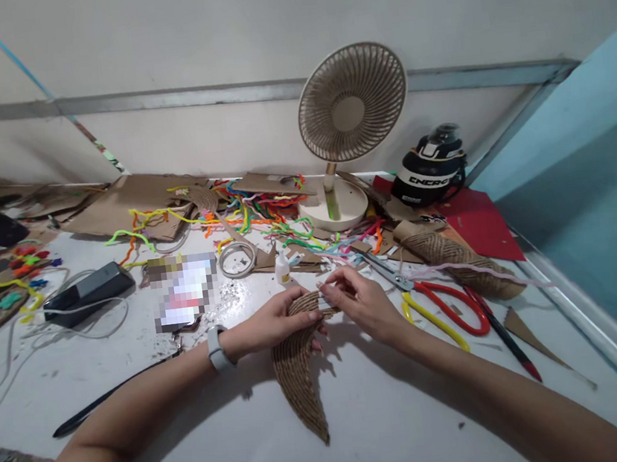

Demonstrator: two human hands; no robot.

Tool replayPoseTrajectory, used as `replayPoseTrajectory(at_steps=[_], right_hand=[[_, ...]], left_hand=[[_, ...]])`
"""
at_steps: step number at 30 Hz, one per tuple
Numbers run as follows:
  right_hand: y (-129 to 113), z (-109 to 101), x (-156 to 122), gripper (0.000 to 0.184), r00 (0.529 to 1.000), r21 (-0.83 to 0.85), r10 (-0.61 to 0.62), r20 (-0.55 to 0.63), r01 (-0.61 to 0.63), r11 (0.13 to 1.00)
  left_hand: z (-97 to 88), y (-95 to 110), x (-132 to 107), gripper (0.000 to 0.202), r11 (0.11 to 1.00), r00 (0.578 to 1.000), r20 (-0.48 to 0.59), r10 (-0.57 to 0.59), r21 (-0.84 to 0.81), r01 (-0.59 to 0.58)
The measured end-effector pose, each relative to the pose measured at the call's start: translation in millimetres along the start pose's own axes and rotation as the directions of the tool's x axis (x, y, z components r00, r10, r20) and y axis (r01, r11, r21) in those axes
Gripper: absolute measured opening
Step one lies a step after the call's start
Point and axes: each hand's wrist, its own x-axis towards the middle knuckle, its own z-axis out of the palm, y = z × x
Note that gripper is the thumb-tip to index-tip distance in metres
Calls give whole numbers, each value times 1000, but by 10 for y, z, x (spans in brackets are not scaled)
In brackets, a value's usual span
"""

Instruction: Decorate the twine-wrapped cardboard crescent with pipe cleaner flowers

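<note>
Head view: rope crescent (298,382) over white table (215,437).
Left hand (275,321): gripping its curve.
Right hand (367,306): fingertips pinching its upper end.

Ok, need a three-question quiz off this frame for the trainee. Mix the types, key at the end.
1. True or false: the person's bare left grip holds the curved, tapering brown twine piece.

2. Which sits to the right of the cream, round-headed desk fan in the picture?
a) small white plastic bottle
b) round black jug with a white lettered band
c) dark rectangular block

3. Fill in: the large metal-bladed scissors on the white table have one ___ handle and one ___ handle.

Key: 1. True. 2. b. 3. red; yellow.
</note>
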Motion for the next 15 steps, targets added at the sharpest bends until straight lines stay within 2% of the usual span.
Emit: replayPoseTrajectory(at_steps=[2, 5, 10, 15], right_hand=[[-4, 6, 3, 38, 998, -81, -33, 47, 36, 996], [-42, -8, 7, 46, 992, -78, -58, 113, 67, 995], [-118, -67, 5, 42, 997, -80, -49, 53, 53, 995], [-107, -48, 3, 43, 994, -80, -40, 99, 48, 996]], left_hand=[[34, -12, -9, 35, 1000, 1000, 10, 9, 25, -9], [72, -6, -27, 31, 993, 996, 44, 76, 83, -80], [93, 53, -47, 30, 984, 992, 32, 120, 126, -123], [101, 45, -49, 32, 978, 991, 47, 127, 160, -133]])
